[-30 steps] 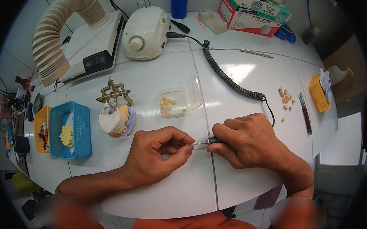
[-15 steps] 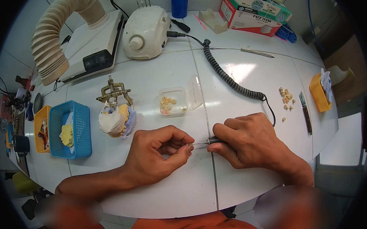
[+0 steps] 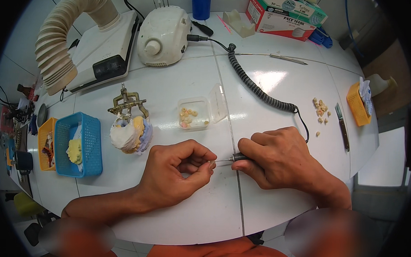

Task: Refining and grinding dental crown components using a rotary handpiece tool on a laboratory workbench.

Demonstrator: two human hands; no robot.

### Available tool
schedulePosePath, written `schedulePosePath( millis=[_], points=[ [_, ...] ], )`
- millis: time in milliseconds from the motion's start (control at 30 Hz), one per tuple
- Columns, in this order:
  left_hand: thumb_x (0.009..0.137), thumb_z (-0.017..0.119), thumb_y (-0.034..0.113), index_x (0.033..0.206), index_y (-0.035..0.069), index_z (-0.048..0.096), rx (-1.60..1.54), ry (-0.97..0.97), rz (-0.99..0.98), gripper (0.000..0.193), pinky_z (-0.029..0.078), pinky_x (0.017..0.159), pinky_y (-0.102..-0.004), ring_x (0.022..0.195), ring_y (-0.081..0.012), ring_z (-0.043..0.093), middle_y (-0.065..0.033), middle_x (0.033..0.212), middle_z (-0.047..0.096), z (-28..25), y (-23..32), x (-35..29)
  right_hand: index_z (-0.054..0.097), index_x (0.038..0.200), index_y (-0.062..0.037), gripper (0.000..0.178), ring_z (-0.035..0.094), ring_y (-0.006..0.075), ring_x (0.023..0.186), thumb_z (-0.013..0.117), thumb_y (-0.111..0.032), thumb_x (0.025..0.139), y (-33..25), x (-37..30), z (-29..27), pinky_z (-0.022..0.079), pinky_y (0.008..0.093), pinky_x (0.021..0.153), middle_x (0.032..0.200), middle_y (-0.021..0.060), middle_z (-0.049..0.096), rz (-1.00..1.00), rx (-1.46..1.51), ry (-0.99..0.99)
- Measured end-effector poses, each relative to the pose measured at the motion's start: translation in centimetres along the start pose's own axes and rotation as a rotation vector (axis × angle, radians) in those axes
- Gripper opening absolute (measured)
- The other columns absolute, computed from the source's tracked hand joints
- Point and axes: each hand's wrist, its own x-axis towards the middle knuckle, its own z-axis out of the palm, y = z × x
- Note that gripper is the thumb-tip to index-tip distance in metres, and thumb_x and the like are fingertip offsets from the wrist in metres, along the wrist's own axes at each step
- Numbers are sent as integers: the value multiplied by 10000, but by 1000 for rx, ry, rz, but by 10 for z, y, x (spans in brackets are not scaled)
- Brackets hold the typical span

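Observation:
My left hand [image 3: 177, 173] pinches a small artificial tooth [image 3: 212, 164] between thumb and forefinger, and the fingertips hide most of it. From the right, my right hand [image 3: 277, 160] is closed round a dark rotary handpiece [image 3: 238, 157]. Its thin metal bur [image 3: 223, 160] points left and reaches the pinched fingertips; whether it touches the tooth is too small to tell. Beyond my hands stands an open clear plastic box [image 3: 197, 124] with several tooth-coloured pieces inside. Left of that, a brass articulator [image 3: 127, 101] carries a white, yellow and lilac dental model [image 3: 128, 137].
A coiled black cord [image 3: 256, 87] runs to a white control unit [image 3: 161, 36]. Loose teeth [image 3: 320, 107] and a knife [image 3: 342, 126] lie at right, near a yellow basket [image 3: 358, 104]. A blue basket [image 3: 91, 147], a ribbed hose [image 3: 50, 46] and mask boxes [image 3: 281, 20] stand around.
Both hands hold nearly the same pose. My left hand has shifted very slightly up and left.

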Motion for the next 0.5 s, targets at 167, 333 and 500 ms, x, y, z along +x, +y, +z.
schedulePosePath(
  millis=[167,333,500],
  points=[
    [953,756,40,1079,-56,753,5,4,6,158,650,791,-252,884,-124,780,-102,959,804,0,-1,0,669,903,-116,401,676,274,540,666,-494,1037,0,0,0,480,409,490,639,43,651,-4,1,3],
    [948,752,35,1081,-56,752,-2,1,-2,161,650,790,-250,887,-124,781,-106,966,807,0,-1,0,667,902,-114,404,676,282,542,666,-496,1036,0,0,0,481,411,493,641,46,648,-1,1,10],
    [958,742,-1,1088,-72,735,25,-23,-12,149,652,816,-243,933,-139,782,-120,989,797,-2,5,0,665,905,-113,403,676,285,542,672,-495,1032,0,0,1,482,412,494,638,47,641,5,-9,16]
  ],
)
